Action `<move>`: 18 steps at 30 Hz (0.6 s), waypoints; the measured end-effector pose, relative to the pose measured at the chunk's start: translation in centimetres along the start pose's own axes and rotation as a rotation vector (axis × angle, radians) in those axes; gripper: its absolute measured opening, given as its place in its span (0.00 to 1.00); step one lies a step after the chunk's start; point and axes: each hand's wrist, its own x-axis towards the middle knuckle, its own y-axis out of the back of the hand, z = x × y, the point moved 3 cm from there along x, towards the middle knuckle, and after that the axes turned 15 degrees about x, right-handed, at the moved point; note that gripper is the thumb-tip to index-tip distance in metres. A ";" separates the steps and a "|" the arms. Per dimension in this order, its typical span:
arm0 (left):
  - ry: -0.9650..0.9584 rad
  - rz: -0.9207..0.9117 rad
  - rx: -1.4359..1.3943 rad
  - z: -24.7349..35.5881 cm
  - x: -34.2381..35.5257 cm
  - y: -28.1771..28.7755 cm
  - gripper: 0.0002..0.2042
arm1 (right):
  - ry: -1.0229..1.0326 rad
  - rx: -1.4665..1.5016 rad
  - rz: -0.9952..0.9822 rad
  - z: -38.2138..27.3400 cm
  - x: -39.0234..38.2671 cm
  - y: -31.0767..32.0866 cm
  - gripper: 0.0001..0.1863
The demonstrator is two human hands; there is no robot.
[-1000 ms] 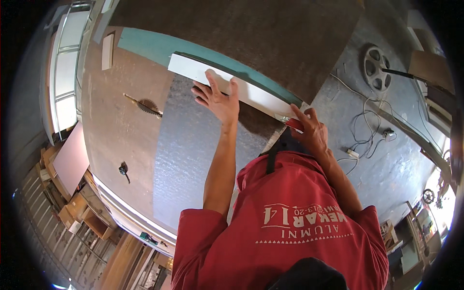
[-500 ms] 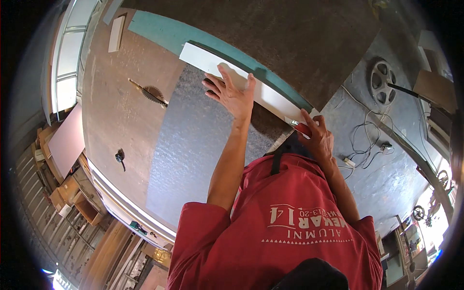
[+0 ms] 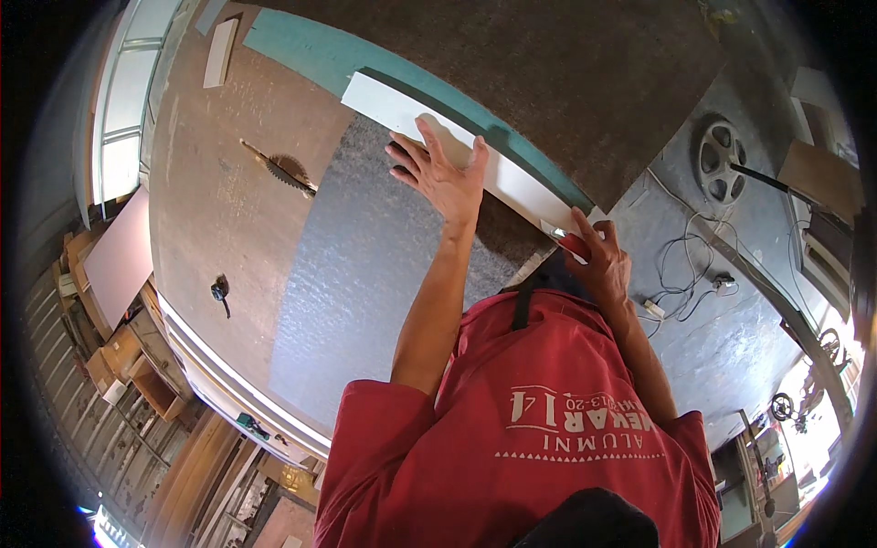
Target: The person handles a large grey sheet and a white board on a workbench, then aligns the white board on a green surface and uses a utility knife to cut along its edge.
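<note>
A long white board [image 3: 375, 96] lies aslant across the worktop, running from the far left to the near right. My left hand [image 3: 448, 178] rests against it with fingers spread, the fingertips on its white face. At the board's near right end, my right hand [image 3: 603, 256] is closed round a small red-handled tool [image 3: 574, 245] with a pale, flat metal tip. The tip is at the board's near edge; whether it touches cannot be made out. Part of the handle is hidden by my fingers.
A toothed circular saw blade [image 3: 290, 172] rises through the brown worktop [image 3: 201, 210] at left. Near it lie a small black object [image 3: 220, 294] and a short white block [image 3: 220, 53]. A green strip [image 3: 301, 50] runs behind the board. Right, a spoked wheel [image 3: 722, 163] and tangled cables [image 3: 690, 265].
The view has shifted slightly. Both hands keep nearly the same places on the board, and the red-handled tool stays at its near right end.
</note>
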 end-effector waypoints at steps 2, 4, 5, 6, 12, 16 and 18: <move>0.003 -0.007 0.008 0.0 0.0 0.0 0.49 | -0.006 -0.014 -0.003 -0.1 0.0 0.0 0.40; -0.003 -0.011 0.018 0.0 0.0 0.0 0.50 | -0.043 -0.011 -0.033 -0.3 0.1 0.2 0.40; 0.006 -0.007 0.020 -0.1 0.0 0.0 0.50 | -0.077 -0.005 -0.062 -0.4 0.2 0.1 0.40; 0.021 0.008 -0.011 -0.1 -0.1 0.0 0.51 | -0.069 -0.006 -0.070 -0.5 0.2 0.1 0.40; 0.025 0.032 -0.022 0.0 -0.2 0.5 0.53 | -0.028 -0.018 -0.066 -0.2 0.1 -0.1 0.41; 0.026 0.038 -0.042 -0.1 -0.1 0.5 0.52 | -0.022 -0.065 -0.054 0.1 0.1 -0.2 0.42; 0.028 0.045 -0.052 -0.2 -0.1 0.4 0.51 | -0.018 -0.074 -0.049 0.2 0.1 -0.4 0.42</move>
